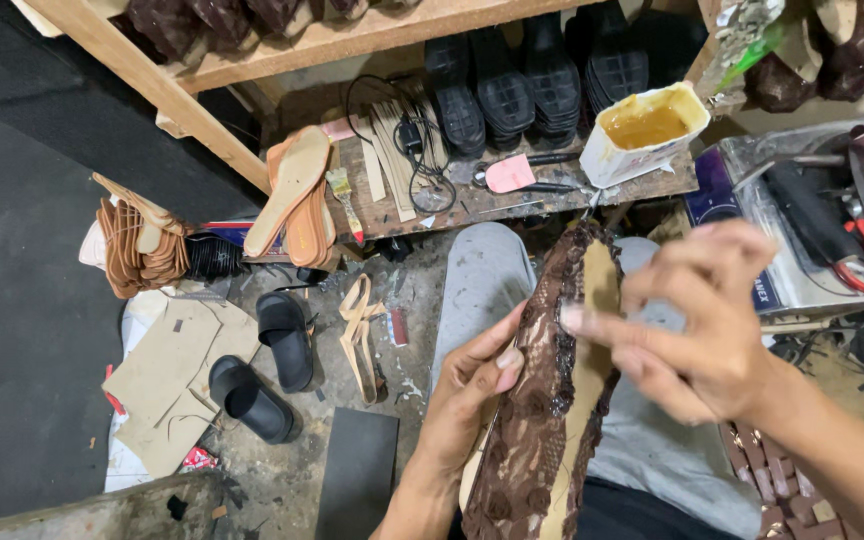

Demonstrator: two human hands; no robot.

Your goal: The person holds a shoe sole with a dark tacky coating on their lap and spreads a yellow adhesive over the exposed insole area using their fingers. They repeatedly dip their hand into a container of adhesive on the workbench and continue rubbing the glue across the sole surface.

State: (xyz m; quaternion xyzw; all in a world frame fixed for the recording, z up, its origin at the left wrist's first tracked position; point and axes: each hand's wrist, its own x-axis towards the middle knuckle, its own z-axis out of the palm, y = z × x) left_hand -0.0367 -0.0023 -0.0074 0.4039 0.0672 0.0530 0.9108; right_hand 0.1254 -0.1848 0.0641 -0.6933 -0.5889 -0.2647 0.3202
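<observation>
While the left hand [467, 385] clamps the brown lace-covered sole [552, 400] over the lap, seen from the head camera, the blurred right hand [697, 320], fingers half-curled and holding nothing, should press the lace edge evenly.

The left hand [472, 390] grips a brown lace-covered shoe upper [542, 400] from beneath, sole side up. The blurred right hand [702, 320] presses a fingertip on its tan insole [592, 330]. An open glue tub [645, 130] sits on the counter [472, 205] above.
</observation>
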